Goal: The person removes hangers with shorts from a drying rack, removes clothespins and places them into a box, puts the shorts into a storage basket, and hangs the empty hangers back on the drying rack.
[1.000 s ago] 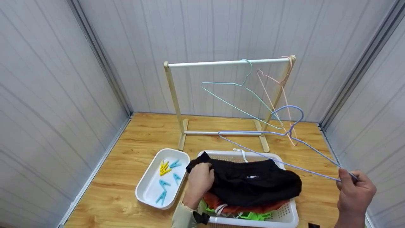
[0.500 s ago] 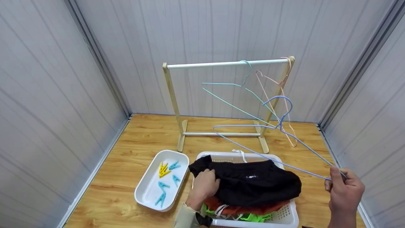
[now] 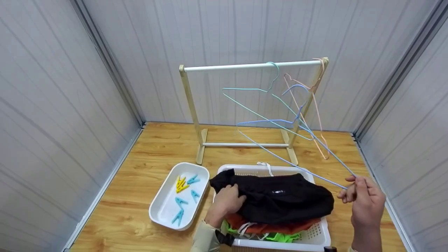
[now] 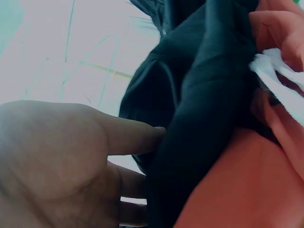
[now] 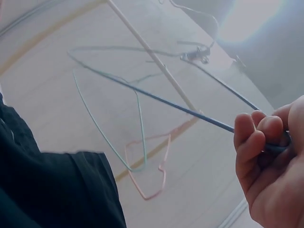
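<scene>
My right hand (image 3: pixel 367 203) grips one end of a blue wire clothes hanger (image 3: pixel 290 162), fingers curled round the corner in the right wrist view. Its hook points up and away, before the drying rack. My left hand (image 3: pixel 227 203) pinches the left end of a black garment (image 3: pixel 280 196) with a small white label. In the left wrist view, the thumb lies against a fold of black cloth (image 4: pixel 204 95) and the other fingers go partly out of sight behind it. The garment lies over a white basket (image 3: pixel 323 234), above orange cloth (image 3: pixel 273 228) and bright green cloth (image 3: pixel 283 238).
Behind the basket stands a rack with a white bar (image 3: pixel 227 66). A mint hanger (image 3: pixel 245 89) and a pink hanger (image 3: pixel 317 108) hang from it. A white tray (image 3: pixel 159 210) at left holds yellow and blue clothespins (image 3: pixel 178 217). Pale walls enclose the wooden floor.
My right hand has moved left, and the blue hanger's hook has swung up and away towards the rack. My left hand has shifted slightly right and down along the black garment.
</scene>
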Demonstrator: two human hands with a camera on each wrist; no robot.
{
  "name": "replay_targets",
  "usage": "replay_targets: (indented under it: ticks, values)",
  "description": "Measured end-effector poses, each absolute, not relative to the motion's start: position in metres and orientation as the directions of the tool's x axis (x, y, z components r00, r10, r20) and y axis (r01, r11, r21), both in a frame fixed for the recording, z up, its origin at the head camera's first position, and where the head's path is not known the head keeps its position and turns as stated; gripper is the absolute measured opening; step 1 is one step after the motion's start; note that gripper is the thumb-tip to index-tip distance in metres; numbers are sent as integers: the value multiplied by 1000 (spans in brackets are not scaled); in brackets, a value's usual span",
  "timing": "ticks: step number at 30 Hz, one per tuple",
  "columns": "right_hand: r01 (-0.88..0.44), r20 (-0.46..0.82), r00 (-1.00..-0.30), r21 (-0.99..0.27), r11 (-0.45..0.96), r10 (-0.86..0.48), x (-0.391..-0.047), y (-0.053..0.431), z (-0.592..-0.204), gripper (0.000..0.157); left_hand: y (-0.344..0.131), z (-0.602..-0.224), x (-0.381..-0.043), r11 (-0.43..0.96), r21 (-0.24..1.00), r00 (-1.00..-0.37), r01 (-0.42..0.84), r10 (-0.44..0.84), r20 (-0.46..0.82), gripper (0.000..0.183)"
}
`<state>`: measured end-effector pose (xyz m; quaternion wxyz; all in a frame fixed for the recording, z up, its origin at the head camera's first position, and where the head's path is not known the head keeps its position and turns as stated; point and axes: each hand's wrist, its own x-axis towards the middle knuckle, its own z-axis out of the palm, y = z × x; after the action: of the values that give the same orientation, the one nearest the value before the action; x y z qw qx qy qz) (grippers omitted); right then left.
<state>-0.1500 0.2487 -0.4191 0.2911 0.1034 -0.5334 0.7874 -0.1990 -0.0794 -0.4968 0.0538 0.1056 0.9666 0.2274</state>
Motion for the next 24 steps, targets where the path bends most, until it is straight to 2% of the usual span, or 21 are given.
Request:
replay_targets:
  ticks: [8,13,17,24]
  values:
    - [-599,573,-800,-775,-201,177,-161,230,-416,32,-89,-479,-190,786,593,-965,173,255,-55,52]
    - [-607,603,-792,-761,-230,93,-169,214,-410,37,-97,-466,-187,770,602,-966,213,259,10,45]
    - [-618,625,-780,-759,-204,33,-175,202,-405,34,-104,-462,-186,756,608,-965,245,250,78,39]
    - [-636,644,-764,-760,-135,-29,-190,176,-395,31,-112,-466,-185,716,647,-956,261,285,71,36]
